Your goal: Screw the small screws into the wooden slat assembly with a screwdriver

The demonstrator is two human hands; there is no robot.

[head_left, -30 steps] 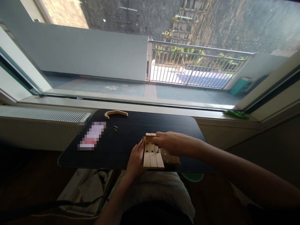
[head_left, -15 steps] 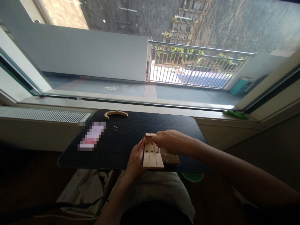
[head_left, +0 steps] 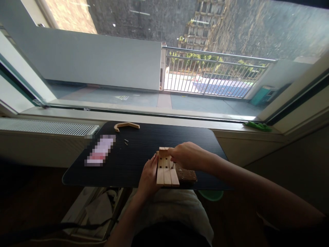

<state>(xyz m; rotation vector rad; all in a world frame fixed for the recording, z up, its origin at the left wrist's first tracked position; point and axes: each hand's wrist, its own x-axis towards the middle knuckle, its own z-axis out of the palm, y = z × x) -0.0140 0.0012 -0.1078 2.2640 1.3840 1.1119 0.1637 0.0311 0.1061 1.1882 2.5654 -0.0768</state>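
Note:
A pale wooden piece (head_left: 163, 175) made of joined slats, with dark round holes, lies at the near edge of the black table. My left hand (head_left: 148, 175) holds its left side, the fingers stretched along the edge; the thumb is hidden. My right hand (head_left: 186, 155) is closed above the right slat. A thin metal shaft, apparently of a screwdriver (head_left: 172, 165), runs down from this fist to the slat; its handle is covered by the fingers. A brown block (head_left: 187, 175) sticks out to the right of the wooden piece, beneath my right wrist.
On the black table (head_left: 133, 161) lie a curved wooden part (head_left: 128, 125) at the back, two small screws (head_left: 126, 142) and a blurred pinkish sheet (head_left: 100, 151). A window sill (head_left: 164, 120) and a radiator (head_left: 48, 126) border the table. Under its edge shows a green bowl-like object (head_left: 211, 195).
The view has shifted very slightly. Both hands keep their places on the wooden piece, and the right fist has turned a little around the shaft.

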